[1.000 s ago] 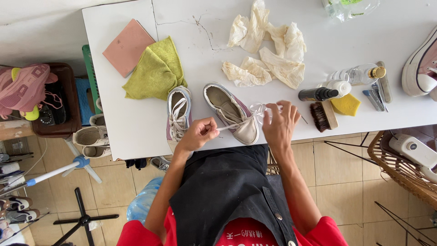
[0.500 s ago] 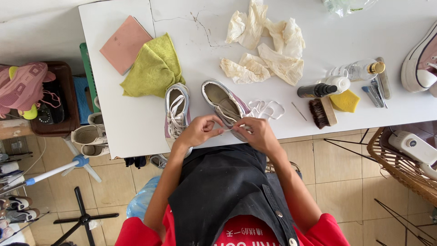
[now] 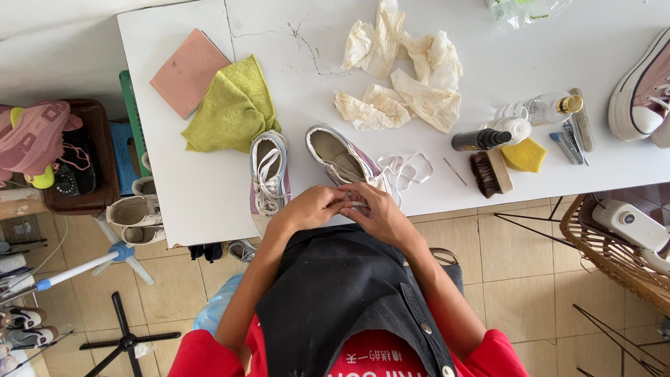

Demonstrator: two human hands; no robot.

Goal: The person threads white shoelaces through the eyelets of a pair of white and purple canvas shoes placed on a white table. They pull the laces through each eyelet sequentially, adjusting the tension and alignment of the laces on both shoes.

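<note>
Both my hands meet at the near end of an unlaced sneaker (image 3: 342, 157) lying on the white table (image 3: 488, 42). My left hand (image 3: 310, 207) and my right hand (image 3: 377, 209) pinch at the shoe's front, fingers closed on it and on the white shoelace (image 3: 405, 169) that trails to the right. A second sneaker (image 3: 268, 174), still laced, lies just left of my left hand.
On the table lie a yellow-green cloth (image 3: 230, 108), a pink pad (image 3: 188, 70), crumpled cream rags (image 3: 405, 77), a small brush (image 3: 488, 173), a black spray bottle (image 3: 488, 136), a yellow sponge (image 3: 525, 155) and another sneaker (image 3: 638, 91) at the right edge. A wicker basket (image 3: 614, 251) stands at the right.
My hands have come together at the shoe's near end. The right hand, earlier further right pulling the lace, now sits over the toe beside the left.
</note>
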